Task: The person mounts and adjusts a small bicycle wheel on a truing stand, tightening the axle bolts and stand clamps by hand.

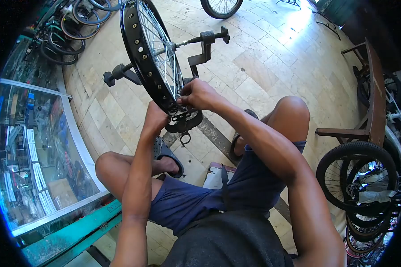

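Note:
A black bicycle wheel rim (pixel 148 66) with silver spokes and a hub stands upright in a black wheel truing stand (pixel 182 127). My right hand (pixel 197 95) is at the lower part of the wheel, its thumb and fingers pinched together beside the rim and spokes. What it pinches is too small to make out. My left hand (pixel 156 116) is curled against the lower left side of the rim. Most of its fingers are hidden, and so is whatever they hold.
A glass display case (pixel 40 160) with boxed parts stands at the left, beside a green bench (pixel 75 236). Several bicycle wheels (pixel 80 22) hang at the upper left. At the right are a brown wooden frame (pixel 375 95) and more bicycle tyres (pixel 327 164). The floor is tiled (pixel 249 66).

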`<action>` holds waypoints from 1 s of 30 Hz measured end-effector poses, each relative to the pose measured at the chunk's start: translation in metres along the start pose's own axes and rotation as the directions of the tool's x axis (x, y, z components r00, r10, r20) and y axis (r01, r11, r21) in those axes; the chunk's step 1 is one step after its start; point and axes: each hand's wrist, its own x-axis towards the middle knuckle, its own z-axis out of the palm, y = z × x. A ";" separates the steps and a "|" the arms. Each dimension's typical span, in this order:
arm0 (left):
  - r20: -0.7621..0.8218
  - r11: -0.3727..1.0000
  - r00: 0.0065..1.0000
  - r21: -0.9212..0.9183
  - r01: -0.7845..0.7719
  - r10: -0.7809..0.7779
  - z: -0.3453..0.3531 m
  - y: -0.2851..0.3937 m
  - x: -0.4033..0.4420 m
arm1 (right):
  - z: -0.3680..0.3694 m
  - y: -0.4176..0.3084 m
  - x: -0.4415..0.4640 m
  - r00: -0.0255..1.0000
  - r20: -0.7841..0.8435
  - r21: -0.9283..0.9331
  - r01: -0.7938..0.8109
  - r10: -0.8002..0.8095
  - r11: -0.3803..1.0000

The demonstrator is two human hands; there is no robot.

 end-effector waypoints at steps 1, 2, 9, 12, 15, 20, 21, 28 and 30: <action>0.013 0.998 0.999 -0.036 0.045 -0.044 0.001 -0.003 0.000 | -0.001 -0.006 -0.005 0.999 -0.045 -0.054 -0.006 0.004 0.998; 0.012 0.998 0.999 -0.038 0.046 -0.045 0.002 -0.004 0.001 | 0.000 -0.006 -0.005 0.999 -0.044 -0.056 -0.007 0.005 0.998; 0.069 0.979 0.995 -0.183 0.090 -0.078 0.007 -0.010 0.007 | 0.004 -0.005 -0.005 0.996 -0.080 -0.038 -0.030 0.027 0.999; 0.050 0.987 0.996 -0.135 0.083 -0.077 0.005 -0.011 0.004 | 0.007 -0.001 0.001 0.994 -0.107 -0.078 -0.047 0.038 0.996; 0.002 0.993 0.998 -0.104 0.060 -0.061 0.006 0.000 -0.001 | 0.008 0.011 0.005 0.993 -0.113 -0.015 -0.042 0.040 0.999; -0.009 1.000 1.000 -0.018 -0.023 0.023 -0.002 0.003 -0.001 | 0.005 0.015 0.006 0.994 0.007 0.162 -0.109 0.109 0.981; -0.008 1.000 1.000 -0.019 -0.024 0.023 -0.004 0.003 -0.001 | 0.005 0.014 0.006 0.996 -0.014 0.123 -0.086 0.089 0.989; 0.013 1.000 1.000 0.017 -0.012 0.012 -0.008 0.012 -0.010 | 0.009 0.020 0.011 0.999 -0.009 0.128 -0.031 0.032 0.991; 0.012 0.999 1.000 -0.032 0.002 -0.001 -0.007 0.018 -0.014 | 0.012 0.022 0.013 1.000 -0.031 0.098 0.003 0.000 0.995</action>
